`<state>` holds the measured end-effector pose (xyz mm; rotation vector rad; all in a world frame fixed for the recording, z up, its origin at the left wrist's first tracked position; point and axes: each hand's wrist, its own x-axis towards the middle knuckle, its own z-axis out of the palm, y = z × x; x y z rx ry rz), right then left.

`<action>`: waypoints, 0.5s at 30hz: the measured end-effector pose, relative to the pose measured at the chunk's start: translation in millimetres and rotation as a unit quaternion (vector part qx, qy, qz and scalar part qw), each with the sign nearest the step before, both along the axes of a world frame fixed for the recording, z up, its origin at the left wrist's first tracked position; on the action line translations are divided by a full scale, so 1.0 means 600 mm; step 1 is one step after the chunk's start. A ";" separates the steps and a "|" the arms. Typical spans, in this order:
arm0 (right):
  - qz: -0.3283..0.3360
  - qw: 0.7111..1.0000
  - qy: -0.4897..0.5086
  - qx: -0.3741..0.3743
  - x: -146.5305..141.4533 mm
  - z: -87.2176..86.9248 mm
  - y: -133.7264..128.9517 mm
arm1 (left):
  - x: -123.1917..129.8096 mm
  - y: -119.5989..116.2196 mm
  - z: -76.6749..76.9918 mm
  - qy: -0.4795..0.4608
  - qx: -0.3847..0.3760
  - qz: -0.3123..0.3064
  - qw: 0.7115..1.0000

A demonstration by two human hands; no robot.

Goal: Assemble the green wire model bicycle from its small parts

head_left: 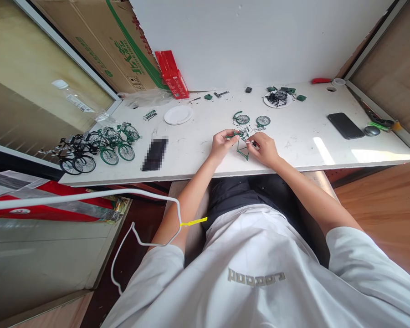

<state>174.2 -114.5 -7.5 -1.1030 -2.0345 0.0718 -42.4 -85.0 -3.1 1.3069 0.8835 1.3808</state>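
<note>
Near the front edge of the white table, my left hand (222,145) is closed on a small green bicycle frame (243,154). My right hand (263,148) is pinched around a thin tool with a dark handle (254,144), its tip at the frame. Just beyond my hands lie two loose small wheels: one (263,120) at the right, the other (242,119) beside a green curved part. Tiny parts are scattered between the wheels and the frame.
Several small black and green bicycles (118,148) stand at the left, near a pixelated dark object (155,155). Behind are a white plate (178,115), a red box (176,82) and a plate of black parts (276,98). A phone (345,125) lies right. A white cable (157,195) hangs at the left.
</note>
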 end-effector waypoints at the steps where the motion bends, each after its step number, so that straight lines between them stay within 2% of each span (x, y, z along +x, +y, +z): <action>1: -0.001 1.000 0.000 -0.001 -0.001 0.000 0.000 | 0.000 0.000 0.001 0.000 0.001 0.001 1.000; 5: -0.001 1.000 0.007 -0.008 -0.002 0.002 0.000 | -0.001 0.000 0.000 0.002 0.006 0.003 1.000; 11: 0.045 0.997 0.054 -0.044 0.015 0.014 0.001 | -0.004 0.005 -0.004 -0.015 0.006 0.021 1.000; 15: 0.015 0.990 0.128 -0.064 0.035 0.035 0.002 | -0.006 0.008 -0.007 -0.032 0.005 0.040 0.999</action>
